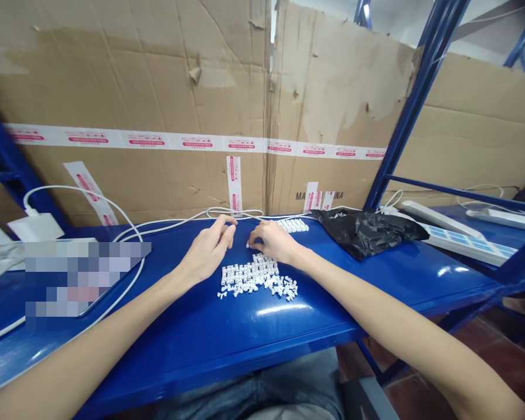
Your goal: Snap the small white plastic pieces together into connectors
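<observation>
While denim-clad legs [297,379] show below the front edge, the blue shelf [192,335] carries the work. Loose white clips [284,286] lie scattered on the near side of both hands, pointing every which way, no common axis. Just past them, touching in places, white blocks [245,272] stand packed in rows; the group's long axis runs left to right, rising slightly away toward the right hand, while single blocks look longer in the away-from-body direction.

Right hand [271,240] is over the far right end of the blocks, thumb and fingertips pinched on a small white piece [248,245]; too tiny to tell which way it points. Left hand [212,246] hovers left of it, fingers half bent; cannot tell if thumb and index meet.

Beyond the right hand, a row of white pieces [293,225], long axis left-right, partly hidden by it. Black plastic bag [367,230] right of that hand. White cable [179,220] runs behind both hands, cardboard [157,87] upright at the back.
</observation>
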Demonstrator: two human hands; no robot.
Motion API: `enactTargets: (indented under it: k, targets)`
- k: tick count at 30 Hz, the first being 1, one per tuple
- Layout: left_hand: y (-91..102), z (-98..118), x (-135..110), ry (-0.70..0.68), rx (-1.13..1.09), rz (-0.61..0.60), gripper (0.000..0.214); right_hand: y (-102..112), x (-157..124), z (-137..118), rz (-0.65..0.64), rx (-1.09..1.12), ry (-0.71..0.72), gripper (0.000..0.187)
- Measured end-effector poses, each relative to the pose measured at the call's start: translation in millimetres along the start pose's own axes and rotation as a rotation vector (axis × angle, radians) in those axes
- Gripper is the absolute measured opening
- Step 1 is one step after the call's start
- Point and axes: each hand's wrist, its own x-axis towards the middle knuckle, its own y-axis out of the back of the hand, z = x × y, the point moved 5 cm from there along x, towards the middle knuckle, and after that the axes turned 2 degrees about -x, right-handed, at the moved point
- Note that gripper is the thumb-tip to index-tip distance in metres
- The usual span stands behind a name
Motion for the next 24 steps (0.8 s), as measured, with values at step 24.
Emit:
enactTargets:
  k: [24]
  targets:
    - [-6.6, -10, 3, 0.112, -0.436, 0.113, 0.026, 4, -32, -101, -0.087, 0.072, 0.407, 0.019]
